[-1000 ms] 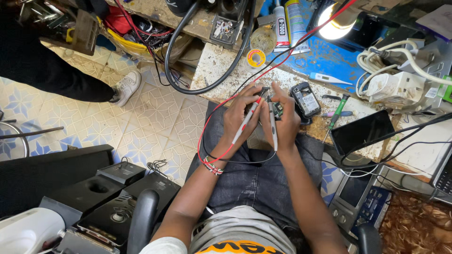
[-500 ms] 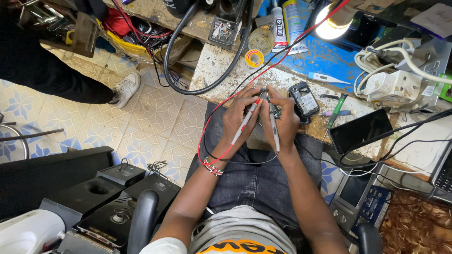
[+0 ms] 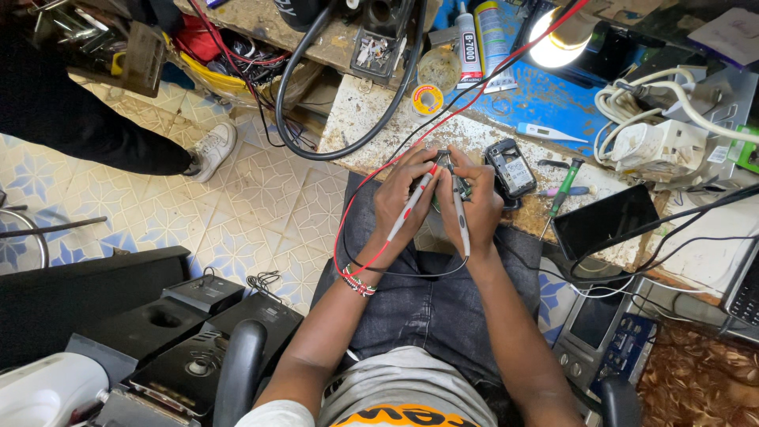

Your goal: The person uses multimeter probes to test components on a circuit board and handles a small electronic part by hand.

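My left hand holds a red test probe with a red lead running off toward the bench. My right hand holds a grey-black test probe with a black lead looping under my wrists. Both probe tips meet on a small green circuit board that the fingers of both hands pinch between them, over my lap at the bench's edge. An opened small phone body lies on the bench just right of my right hand.
A worn workbench carries a lit lamp, a glue tube, a solder reel, a green-handled screwdriver, a dark tablet and a white power strip. Another person's leg and white shoe stand left.
Both hands have stayed on the board with the probes; the view shifted only slightly.
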